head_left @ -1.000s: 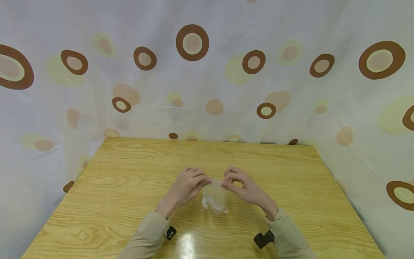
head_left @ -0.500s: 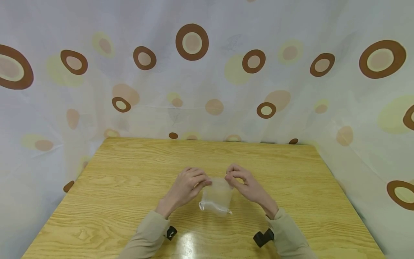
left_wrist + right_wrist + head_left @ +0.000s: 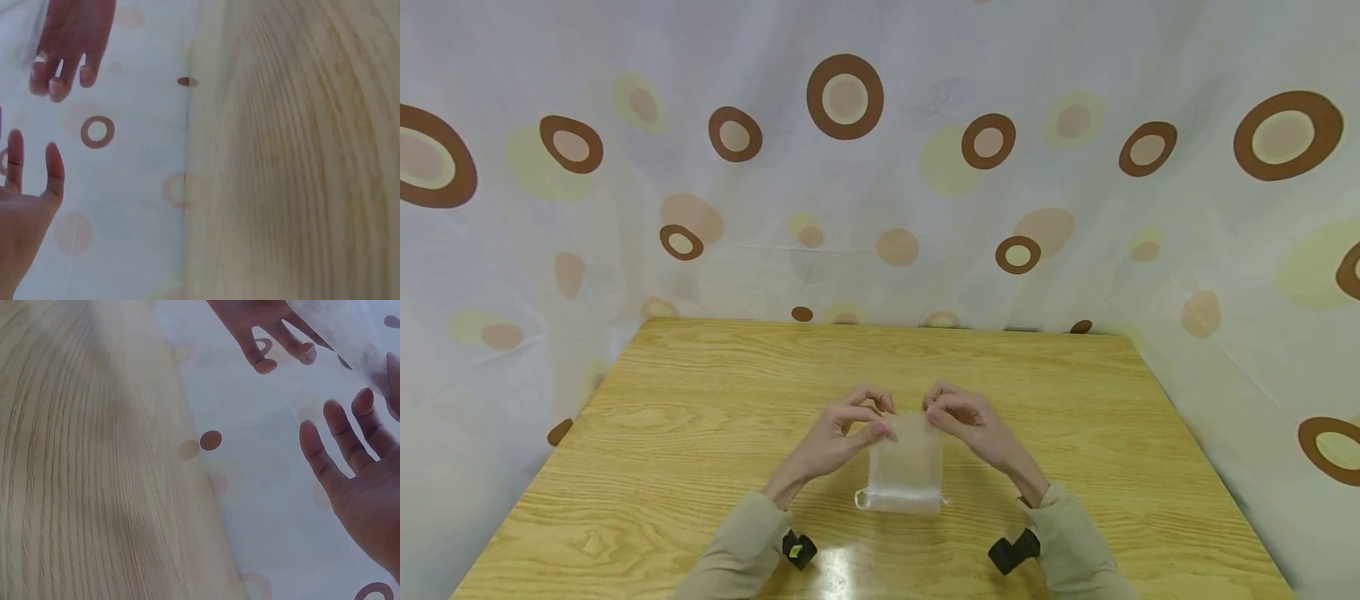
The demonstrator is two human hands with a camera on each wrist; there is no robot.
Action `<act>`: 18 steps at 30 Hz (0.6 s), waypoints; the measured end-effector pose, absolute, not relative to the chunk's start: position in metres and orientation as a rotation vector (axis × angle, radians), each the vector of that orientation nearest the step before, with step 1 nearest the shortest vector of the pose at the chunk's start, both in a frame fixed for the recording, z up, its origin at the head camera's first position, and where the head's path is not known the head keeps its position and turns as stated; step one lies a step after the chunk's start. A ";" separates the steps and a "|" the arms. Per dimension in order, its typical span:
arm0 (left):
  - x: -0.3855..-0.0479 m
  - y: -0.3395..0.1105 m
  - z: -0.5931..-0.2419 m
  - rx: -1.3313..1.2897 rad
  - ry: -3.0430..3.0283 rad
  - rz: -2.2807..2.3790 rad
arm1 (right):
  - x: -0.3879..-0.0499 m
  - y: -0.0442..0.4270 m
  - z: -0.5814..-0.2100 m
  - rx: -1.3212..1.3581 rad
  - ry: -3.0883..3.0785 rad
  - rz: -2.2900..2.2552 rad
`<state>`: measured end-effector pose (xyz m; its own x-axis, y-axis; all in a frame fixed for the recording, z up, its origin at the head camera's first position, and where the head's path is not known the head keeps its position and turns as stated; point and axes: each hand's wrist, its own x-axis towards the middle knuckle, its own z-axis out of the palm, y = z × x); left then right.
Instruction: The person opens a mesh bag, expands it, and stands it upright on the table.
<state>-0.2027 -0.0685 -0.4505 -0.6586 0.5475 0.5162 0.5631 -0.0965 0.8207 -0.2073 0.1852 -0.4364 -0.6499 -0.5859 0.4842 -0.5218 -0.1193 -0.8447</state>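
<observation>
A small sheer white drawstring pouch (image 3: 907,468) hangs over the table in the head view, its shiny band and cord loops at the lower end. My left hand (image 3: 826,442) pinches the upper left corner between thumb and forefinger, the other fingers spread behind. At the upper right corner, my right hand (image 3: 981,427) pinches the fabric with its thumb and forefinger. In the right wrist view the pouch (image 3: 350,337) shows as a translucent sheet by the right thumb (image 3: 394,381). Whether anything lies inside the pouch cannot be made out.
A wood-grain table (image 3: 700,392) spreads beneath both hands. Behind it and at its sides hangs a pale curtain (image 3: 910,92) printed with brown and cream circles. Black wrist mounts (image 3: 1013,552) sit under both sleeves.
The pouch has been spread flatter and wider, and its banded end now hangs lower. My right hand has shifted slightly right; the left hand's fingers have lifted and spread.
</observation>
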 end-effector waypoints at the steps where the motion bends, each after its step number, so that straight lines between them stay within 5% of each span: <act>1: -0.202 -0.069 -0.451 -1.296 -2.075 -2.011 | -0.206 0.184 -0.436 -1.265 1.989 -1.954; 18: -0.197 -0.064 -0.457 -1.381 -1.780 -2.659 | -0.196 0.160 -0.434 -1.318 1.199 -2.188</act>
<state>-0.1973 -0.0643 -0.4567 -0.6369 0.6496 0.4151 0.1362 -0.4352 0.8900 -0.1957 0.1602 -0.4336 -0.5236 -0.6310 0.5725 -0.1430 -0.5974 -0.7891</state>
